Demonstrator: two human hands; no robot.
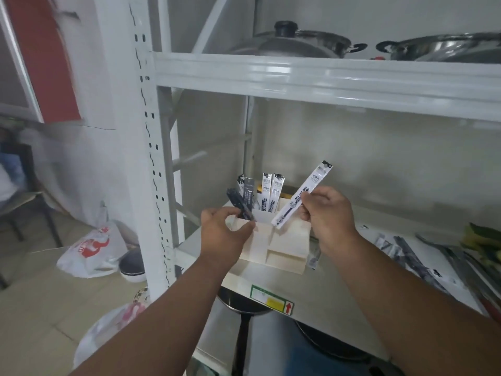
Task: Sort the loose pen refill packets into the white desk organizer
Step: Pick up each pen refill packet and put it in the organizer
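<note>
Stood before a white metal shelf (pixel 298 283) with the white desk organizer (pixel 282 248) near its front left corner. Held a dark refill packet (pixel 240 204) in the left hand (pixel 225 232), thumb and curled fingers pinching its lower part, tip angled down toward the organizer's leftmost slot. Held a white refill packet (pixel 303 196) in the right hand (pixel 329 215), pinched about midway between thumb and fingers, tilted up to the right, its lower end just above a middle compartment. Already standing upright in the back compartments: several sorted packets (pixel 271 194), dark ones to the left, white ones to the right. Still lying flat on the shelf well to the right: more loose packets (pixel 401 248), beside some green and yellow items (pixel 485 242) too blurred to identify. Above, on the upper shelf: steel pots (pixel 303 42). Judged as mid-task, with two packets about to go in. Best done by matching each packet to its kind, dark with dark and white with white, by straightening each toward vertical before lowering, by feeding the bottom end in first, and by releasing only once the end was seated, so as not to topple the upright ones or tip the light organizer.
</note>
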